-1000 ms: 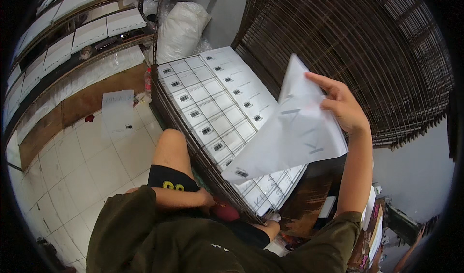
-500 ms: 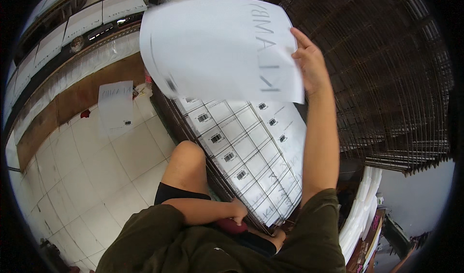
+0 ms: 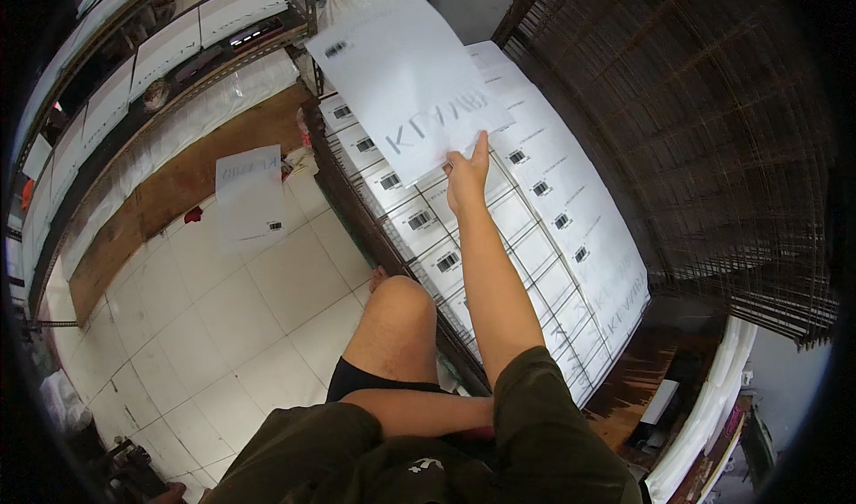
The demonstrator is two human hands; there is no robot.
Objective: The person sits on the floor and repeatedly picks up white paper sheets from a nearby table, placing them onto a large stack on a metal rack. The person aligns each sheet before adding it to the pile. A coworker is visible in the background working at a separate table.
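Since half a second ago you are swinging the white sheet [image 3: 406, 85] down and forward, your right hand [image 3: 465, 178] pinching its near edge as it lies beyond the fingers above the stacked white boxes [image 3: 499, 227], left hand hidden, grip untellable

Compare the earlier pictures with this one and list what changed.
The right hand has carried the white flat package up and forward, from beside the body to out over the rows of white boxes on the wire rack, gripping its near edge throughout. The left forearm stays across the lap, and the white packet on the floor has not moved.
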